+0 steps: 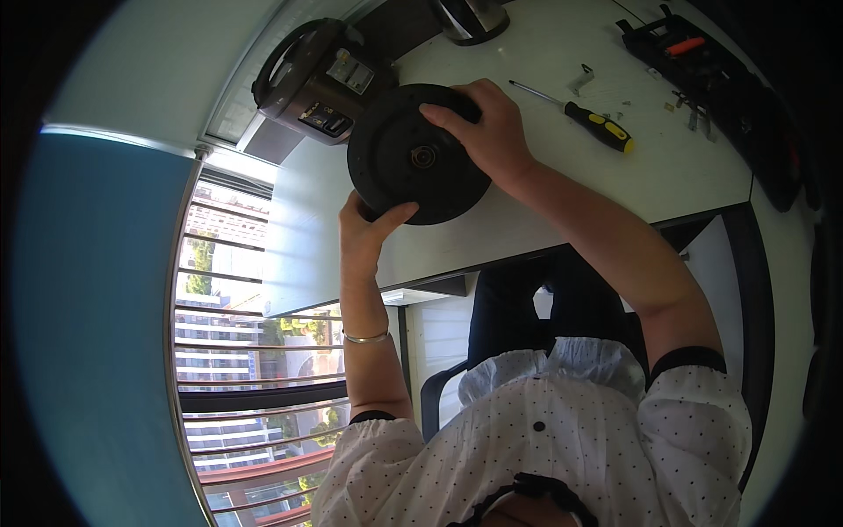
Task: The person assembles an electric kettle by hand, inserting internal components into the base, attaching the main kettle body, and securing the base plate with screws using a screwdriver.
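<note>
Both hands hold a round black base (391, 171) with a raised ringed connector at its centre, like a kettle's power base. My left hand (364, 233) grips the lower left rim, its thumb lying on the face. At the upper right rim my right hand (492, 132) is closed on the same base, thumb on top and fingers hidden behind. The base is held over the white table (562, 206), tilted with its face toward me. To the right of my right hand lies a screwdriver (597, 126) with a black and yellow handle.
A brown rice cooker (329, 75) stands behind the base at the left. A metal kettle (471, 19) is at the far edge. Beyond the screwdriver are a small metal bracket (581, 79), loose small parts and an open black tool case (733, 97). Window blinds (255, 347) border the left side.
</note>
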`<state>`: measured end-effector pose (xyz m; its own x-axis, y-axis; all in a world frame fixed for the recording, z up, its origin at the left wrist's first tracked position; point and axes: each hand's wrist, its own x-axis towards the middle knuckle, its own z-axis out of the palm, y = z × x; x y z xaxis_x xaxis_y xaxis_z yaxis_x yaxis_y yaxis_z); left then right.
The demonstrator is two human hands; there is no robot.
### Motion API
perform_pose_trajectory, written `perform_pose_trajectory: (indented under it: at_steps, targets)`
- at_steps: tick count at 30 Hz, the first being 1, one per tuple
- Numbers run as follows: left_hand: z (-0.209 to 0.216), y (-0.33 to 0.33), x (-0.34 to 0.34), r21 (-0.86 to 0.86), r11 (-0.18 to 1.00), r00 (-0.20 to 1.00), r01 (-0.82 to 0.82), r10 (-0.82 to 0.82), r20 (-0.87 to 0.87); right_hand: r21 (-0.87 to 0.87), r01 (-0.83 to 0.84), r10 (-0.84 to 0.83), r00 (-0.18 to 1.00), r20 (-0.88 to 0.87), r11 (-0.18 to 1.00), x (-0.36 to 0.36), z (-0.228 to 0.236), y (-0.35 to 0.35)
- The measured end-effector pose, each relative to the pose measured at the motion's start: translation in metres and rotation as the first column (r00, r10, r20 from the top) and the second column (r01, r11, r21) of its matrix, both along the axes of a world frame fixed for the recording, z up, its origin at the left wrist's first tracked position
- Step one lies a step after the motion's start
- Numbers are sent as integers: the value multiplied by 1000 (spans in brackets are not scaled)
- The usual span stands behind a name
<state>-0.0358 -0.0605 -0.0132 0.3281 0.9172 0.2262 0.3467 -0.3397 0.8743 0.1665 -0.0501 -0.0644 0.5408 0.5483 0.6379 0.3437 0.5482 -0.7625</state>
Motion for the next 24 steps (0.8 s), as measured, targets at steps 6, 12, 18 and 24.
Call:
perform_pose_trajectory:
  at_steps: [6,12,18,24]
  targets:
    - [-5,1,2,-6,999,998,-36,37,49,25,-9,10,999,-40,1000,1,-1,2]
    - [-5,0,5,-42,995,994,-95,97,57,20,-43,45,996,-71,999,2,0,2]
    - [-5,-1,7,-37,994,992,-101,104,69,5,-53,53,995,-82,999,3,1,-1]
    - [-2,2,6,-51,994,994,-97,99,38,24,-117,119,987,-111,993,5,3,-1]
